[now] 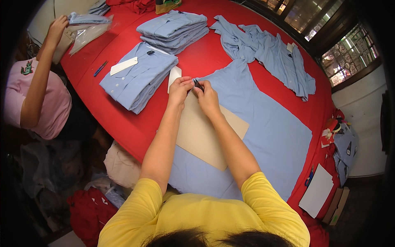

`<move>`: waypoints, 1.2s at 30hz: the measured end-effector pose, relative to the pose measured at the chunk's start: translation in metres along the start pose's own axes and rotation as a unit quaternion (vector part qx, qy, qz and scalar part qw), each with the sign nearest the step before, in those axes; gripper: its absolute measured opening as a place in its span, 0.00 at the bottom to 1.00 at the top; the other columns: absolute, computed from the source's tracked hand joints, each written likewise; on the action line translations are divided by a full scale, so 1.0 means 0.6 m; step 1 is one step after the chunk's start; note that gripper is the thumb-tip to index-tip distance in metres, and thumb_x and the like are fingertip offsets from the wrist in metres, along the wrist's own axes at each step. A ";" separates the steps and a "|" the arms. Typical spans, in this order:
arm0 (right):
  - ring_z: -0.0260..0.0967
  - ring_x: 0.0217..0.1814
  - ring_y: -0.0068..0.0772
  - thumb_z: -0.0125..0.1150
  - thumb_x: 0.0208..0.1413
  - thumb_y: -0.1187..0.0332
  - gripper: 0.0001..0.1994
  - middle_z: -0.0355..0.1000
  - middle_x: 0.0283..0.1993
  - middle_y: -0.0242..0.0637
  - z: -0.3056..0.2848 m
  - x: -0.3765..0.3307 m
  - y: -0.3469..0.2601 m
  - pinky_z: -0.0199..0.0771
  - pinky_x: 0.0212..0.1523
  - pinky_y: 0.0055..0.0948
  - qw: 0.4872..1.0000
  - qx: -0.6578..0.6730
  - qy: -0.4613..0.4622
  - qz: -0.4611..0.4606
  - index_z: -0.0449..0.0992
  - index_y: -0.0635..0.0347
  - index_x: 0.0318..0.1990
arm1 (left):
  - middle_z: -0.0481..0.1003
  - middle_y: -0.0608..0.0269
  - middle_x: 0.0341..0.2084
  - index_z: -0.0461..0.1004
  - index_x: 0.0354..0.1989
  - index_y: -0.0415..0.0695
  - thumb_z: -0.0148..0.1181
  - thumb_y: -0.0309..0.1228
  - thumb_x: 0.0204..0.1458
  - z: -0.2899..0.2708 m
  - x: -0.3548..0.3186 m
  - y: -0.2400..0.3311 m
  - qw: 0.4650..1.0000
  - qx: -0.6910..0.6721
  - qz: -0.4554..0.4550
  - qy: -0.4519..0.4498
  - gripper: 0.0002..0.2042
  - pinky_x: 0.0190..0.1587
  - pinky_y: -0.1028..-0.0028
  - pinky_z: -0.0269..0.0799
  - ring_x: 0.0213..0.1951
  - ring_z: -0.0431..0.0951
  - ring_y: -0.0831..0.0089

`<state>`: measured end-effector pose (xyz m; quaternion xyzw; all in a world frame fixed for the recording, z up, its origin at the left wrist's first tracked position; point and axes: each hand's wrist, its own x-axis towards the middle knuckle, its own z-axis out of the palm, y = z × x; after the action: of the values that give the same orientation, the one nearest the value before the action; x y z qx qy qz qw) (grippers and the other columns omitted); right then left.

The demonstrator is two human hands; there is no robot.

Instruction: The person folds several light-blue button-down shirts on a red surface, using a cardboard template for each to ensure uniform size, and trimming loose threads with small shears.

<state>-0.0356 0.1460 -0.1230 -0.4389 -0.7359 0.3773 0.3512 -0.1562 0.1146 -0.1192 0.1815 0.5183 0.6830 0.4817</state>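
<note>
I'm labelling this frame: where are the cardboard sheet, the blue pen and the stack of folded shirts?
cardboard sheet [205, 138]: head view, its bare middle.
blue pen [100, 68]: head view, mid-barrel.
stack of folded shirts [173, 29]: head view, top shirt.

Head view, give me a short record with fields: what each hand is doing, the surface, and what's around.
left hand: pinching the collar end of the light blue shirt
right hand: at the same collar, holding a small dark clip
under hands: tan cardboard sheet lying on the shirt
surface: red table
nearby: folded blue shirt stacks, unfolded blue shirts
other person: sleeve in pink, handling a clear bag
</note>
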 end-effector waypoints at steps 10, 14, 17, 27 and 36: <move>0.71 0.46 0.59 0.57 0.59 0.66 0.13 0.74 0.43 0.57 -0.003 0.003 0.006 0.70 0.45 0.43 1.000 -0.007 0.016 -0.009 0.70 0.66 0.45 | 0.74 0.54 0.42 0.68 0.47 0.33 0.61 0.19 0.48 0.007 -0.006 0.000 1.000 0.013 0.002 -0.003 0.16 0.49 0.76 0.71 0.44 0.75 0.71; 0.72 0.46 0.57 0.57 0.58 0.66 0.12 0.74 0.42 0.55 -0.008 0.002 -0.010 0.71 0.45 0.42 1.000 0.005 -0.003 0.019 0.71 0.65 0.43 | 0.76 0.62 0.38 0.69 0.45 0.38 0.62 0.21 0.48 0.001 -0.003 -0.001 1.000 0.017 0.007 -0.001 0.15 0.34 0.84 0.66 0.36 0.75 0.80; 0.73 0.43 0.51 0.57 0.58 0.67 0.11 0.75 0.40 0.52 -0.010 0.006 -0.003 0.71 0.43 0.39 1.000 0.006 0.002 0.019 0.72 0.65 0.43 | 0.75 0.58 0.39 0.69 0.45 0.36 0.61 0.20 0.48 0.006 -0.002 -0.003 1.000 0.020 0.004 0.000 0.15 0.41 0.80 0.69 0.39 0.75 0.76; 0.75 0.36 0.41 0.59 0.57 0.67 0.12 0.76 0.36 0.46 -0.020 0.023 -0.002 0.72 0.39 0.34 0.998 0.016 0.058 -0.008 0.71 0.64 0.44 | 0.78 0.54 0.37 0.71 0.44 0.33 0.60 0.19 0.49 -0.007 -0.004 0.007 0.994 0.101 0.036 -0.017 0.13 0.42 0.77 0.73 0.37 0.78 0.72; 0.69 0.35 0.29 0.61 0.54 0.68 0.17 0.74 0.35 0.39 -0.059 -0.114 -0.078 0.69 0.37 0.29 0.990 0.047 -0.128 -0.030 0.70 0.65 0.49 | 0.77 0.60 0.27 0.75 0.39 0.35 0.57 0.23 0.51 -0.225 -0.117 0.118 0.847 0.523 0.039 -0.087 0.08 0.38 0.75 0.72 0.31 0.76 0.75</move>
<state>0.0017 0.0773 -0.0787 -0.3476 -0.7691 0.4540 0.2856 -0.2573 -0.0169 -0.0923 0.4850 0.7472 0.3111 0.3313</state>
